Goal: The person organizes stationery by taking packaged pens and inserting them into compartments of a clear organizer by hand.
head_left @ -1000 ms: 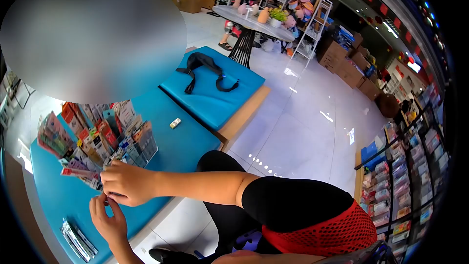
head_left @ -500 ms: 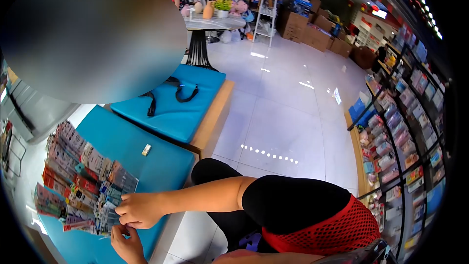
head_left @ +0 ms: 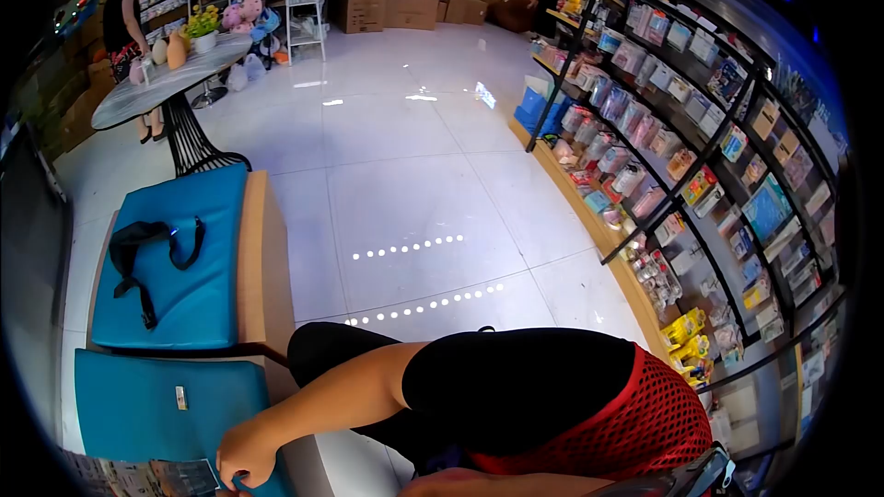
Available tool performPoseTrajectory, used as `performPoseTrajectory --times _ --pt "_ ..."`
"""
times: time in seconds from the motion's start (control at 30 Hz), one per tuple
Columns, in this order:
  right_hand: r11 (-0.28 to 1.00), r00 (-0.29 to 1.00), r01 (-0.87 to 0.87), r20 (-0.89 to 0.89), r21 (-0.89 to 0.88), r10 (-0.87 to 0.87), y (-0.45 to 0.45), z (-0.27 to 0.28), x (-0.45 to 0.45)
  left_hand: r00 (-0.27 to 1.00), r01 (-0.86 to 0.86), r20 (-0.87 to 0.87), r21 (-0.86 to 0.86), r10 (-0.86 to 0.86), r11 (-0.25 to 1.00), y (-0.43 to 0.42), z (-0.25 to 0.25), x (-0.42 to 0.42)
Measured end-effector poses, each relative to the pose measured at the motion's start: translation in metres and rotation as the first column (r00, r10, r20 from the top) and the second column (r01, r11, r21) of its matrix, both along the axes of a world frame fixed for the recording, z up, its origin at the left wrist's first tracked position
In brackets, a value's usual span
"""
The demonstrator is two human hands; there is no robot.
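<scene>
My right hand (head_left: pixel 247 456) is low on the left, over the edge of a blue cushion (head_left: pixel 166 382). Its fingers are curled together, and whatever they hold, if anything, is hidden. Beside the fingertips lie packaged items with printed cards (head_left: pixel 138 477), cut off by the lower edge of the view. Of my left hand, at most a sliver of finger shows below the right one, so its grip is hidden. A small pale, box-like item (head_left: pixel 181 398) rests on the cushion, apart from both hands.
A second blue cushion (head_left: pixel 184 258) bears a black strap (head_left: pixel 138 244). To the right stands a black rack (head_left: pixel 645 221) full of hanging packages. A table (head_left: pixel 175 83) with vases, a person (head_left: pixel 124 23) and cardboard boxes (head_left: pixel 410 11) are farther back.
My view has swung right and up, so the cushions and packages sit lower and farther left. Most of the packages and nearly all of my left hand have left the frame.
</scene>
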State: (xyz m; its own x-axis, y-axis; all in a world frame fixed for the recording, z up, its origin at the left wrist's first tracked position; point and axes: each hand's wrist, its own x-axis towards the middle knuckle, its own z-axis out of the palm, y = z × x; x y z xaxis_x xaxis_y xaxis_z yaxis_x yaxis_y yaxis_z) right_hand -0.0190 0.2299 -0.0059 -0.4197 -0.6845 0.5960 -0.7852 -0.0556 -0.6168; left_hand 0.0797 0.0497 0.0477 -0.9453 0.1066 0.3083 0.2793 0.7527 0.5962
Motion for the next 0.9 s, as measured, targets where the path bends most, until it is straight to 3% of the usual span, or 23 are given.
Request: performPoseTrajectory --times 0.2,0.3,0.33,0.37,0.4,0.43,0.47,0.57,0.7,0.8,0.9 --pt "0.995 0.967 -0.013 0.255 0.101 -0.013 0.022 0.020 0.002 0.995 0.101 0.002 -0.110 -0.101 0.989 0.009 -0.012 -0.019" --pt "0.974 0.936 0.038 0.333 0.221 -0.112 0.027 0.018 0.010 0.985 0.167 0.016 -0.273 -0.169 0.947 0.005 -0.018 -0.026" --pt "0.981 0.954 0.091 0.268 0.170 -0.135 0.028 0.013 0.011 0.983 0.182 0.027 -0.301 -0.182 0.936 0.003 -0.023 -0.028" --pt "0.980 0.964 0.117 0.220 0.162 -0.152 0.028 0.016 0.012 0.985 0.171 0.059 -0.290 -0.161 0.942 0.003 -0.029 -0.025" --pt "0.955 0.949 0.093 0.266 0.280 -0.170 0.039 0.031 0.015 0.998 0.057 -0.009 0.025 -0.056 0.998 0.022 -0.037 -0.015" --pt "0.963 0.969 0.088 0.204 0.254 -0.143 0.035 0.025 0.011 0.993 0.097 0.057 0.073 -0.102 0.993 0.020 -0.034 -0.012" --pt "0.960 0.972 0.044 0.209 0.277 -0.105 0.039 0.032 0.007 0.991 0.133 0.016 -0.038 -0.133 0.990 0.019 -0.029 -0.015" --pt "0.899 0.979 0.030 0.170 0.438 -0.115 0.036 0.040 0.002 0.989 0.145 0.025 -0.035 -0.144 0.989 0.018 -0.030 -0.018" --pt "0.776 0.989 -0.024 0.129 0.630 -0.075 0.041 0.046 -0.003 0.977 0.051 0.205 0.051 -0.061 0.997 0.020 -0.040 -0.022" --pt "0.705 0.950 -0.141 0.296 0.696 -0.102 0.045 0.036 -0.008 0.953 0.041 0.301 -0.020 -0.033 0.999 0.015 -0.050 -0.028" --pt "0.682 0.915 -0.142 0.357 0.717 -0.185 0.052 0.039 -0.022 0.973 0.052 0.227 -0.063 -0.037 0.997 0.024 -0.051 -0.037"
